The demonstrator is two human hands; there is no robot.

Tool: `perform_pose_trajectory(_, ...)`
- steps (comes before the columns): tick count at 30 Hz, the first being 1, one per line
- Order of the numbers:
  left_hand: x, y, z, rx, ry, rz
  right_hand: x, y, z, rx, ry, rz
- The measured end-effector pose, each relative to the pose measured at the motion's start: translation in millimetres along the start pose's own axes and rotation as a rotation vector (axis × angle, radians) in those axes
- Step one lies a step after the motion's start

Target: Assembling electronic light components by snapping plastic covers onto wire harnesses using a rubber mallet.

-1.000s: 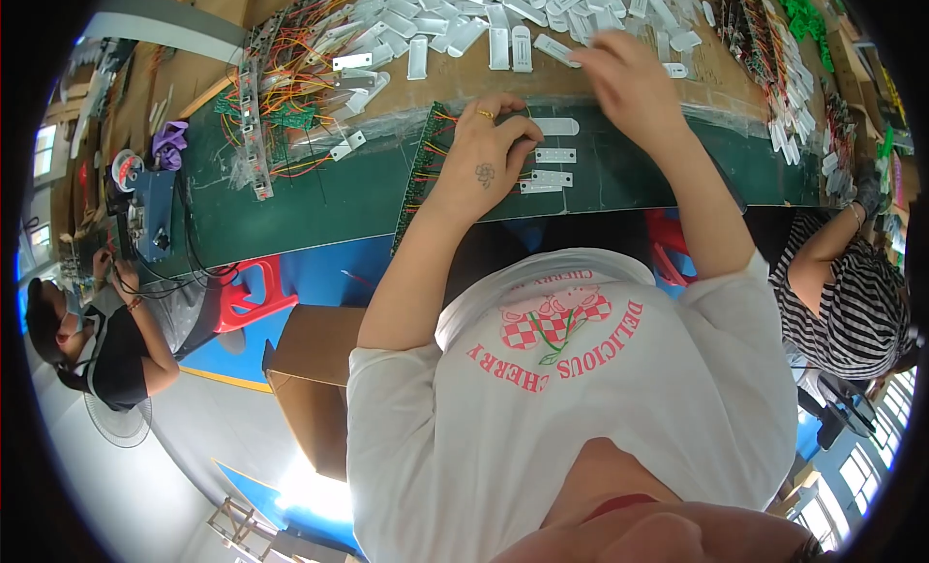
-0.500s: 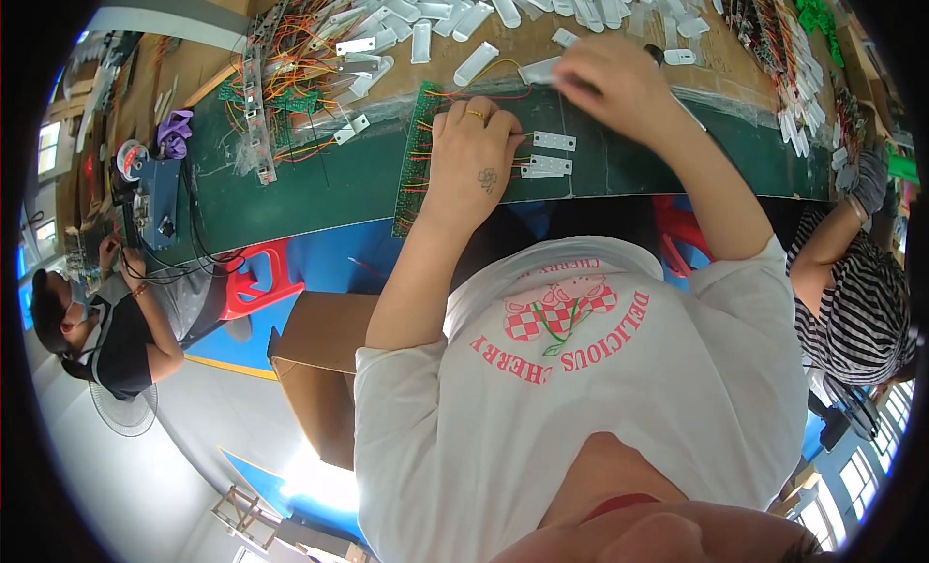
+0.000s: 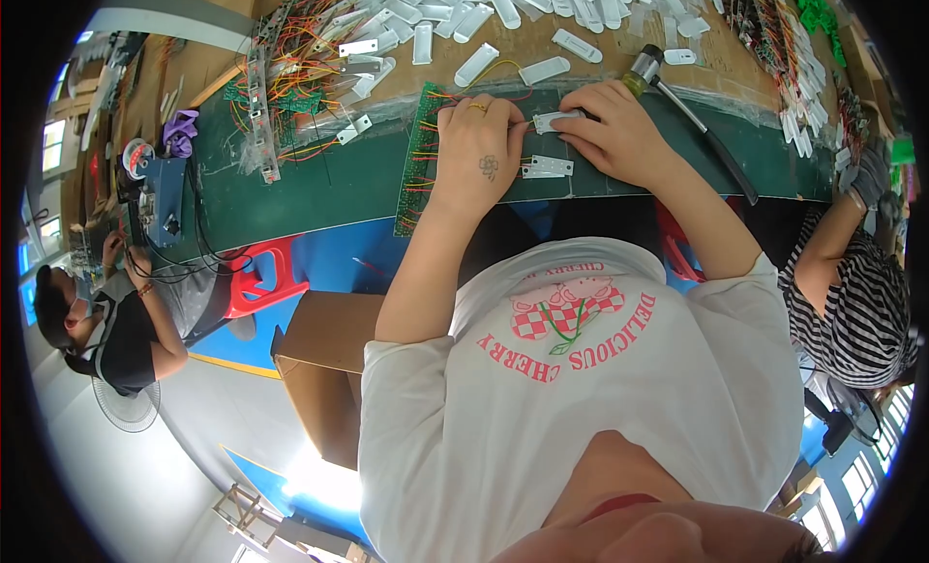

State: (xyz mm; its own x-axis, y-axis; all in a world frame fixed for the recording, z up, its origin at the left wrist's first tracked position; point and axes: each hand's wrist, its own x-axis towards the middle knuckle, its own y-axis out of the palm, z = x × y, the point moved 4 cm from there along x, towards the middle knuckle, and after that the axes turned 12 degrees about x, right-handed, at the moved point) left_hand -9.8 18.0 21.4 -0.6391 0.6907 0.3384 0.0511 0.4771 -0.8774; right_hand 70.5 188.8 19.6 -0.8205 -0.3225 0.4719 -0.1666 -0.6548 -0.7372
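Observation:
My left hand (image 3: 479, 149), with a ring and a small tattoo, lies curled over the upper end of a long green circuit board strip (image 3: 416, 176) with coloured wires. Its fingertips meet the left end of a small white plastic piece (image 3: 556, 121). My right hand (image 3: 619, 128) pinches the same piece from the right, just above the dark green mat (image 3: 319, 191). A second white piece (image 3: 547, 166) lies flat on the mat just below my hands.
A heap of white plastic pieces (image 3: 503, 12) and tangled wired boards (image 3: 310, 60) lie further back. A hammer (image 3: 692, 118) rests to the right. A person in stripes (image 3: 852, 282) works at right, another person (image 3: 116, 321) at left. A cardboard box (image 3: 324, 370) stands below.
My right hand has come back from the heap of white pieces to meet my left hand at the board strip. The hammer has come into view.

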Motion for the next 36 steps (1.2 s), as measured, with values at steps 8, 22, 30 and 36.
perform_pose_trajectory(8,-6.4,1.5,-6.3,0.074,0.141,-0.137,0.2,3.3,-0.5,-0.07,-0.01,0.036)
perform_pose_trajectory(22,-3.9,4.3,0.2,-0.206,0.147,-0.029,-1.0,-0.3,-0.3,-0.085,-0.077,0.09)
perform_pose_trajectory(30,-5.2,7.2,0.7,-0.26,0.159,-0.017,4.3,-3.8,-4.7,0.079,0.029,0.134)
perform_pose_trajectory(36,-4.8,6.6,-1.5,-0.304,0.103,0.022,67.7,-9.9,-63.0,0.122,0.261,-0.188)
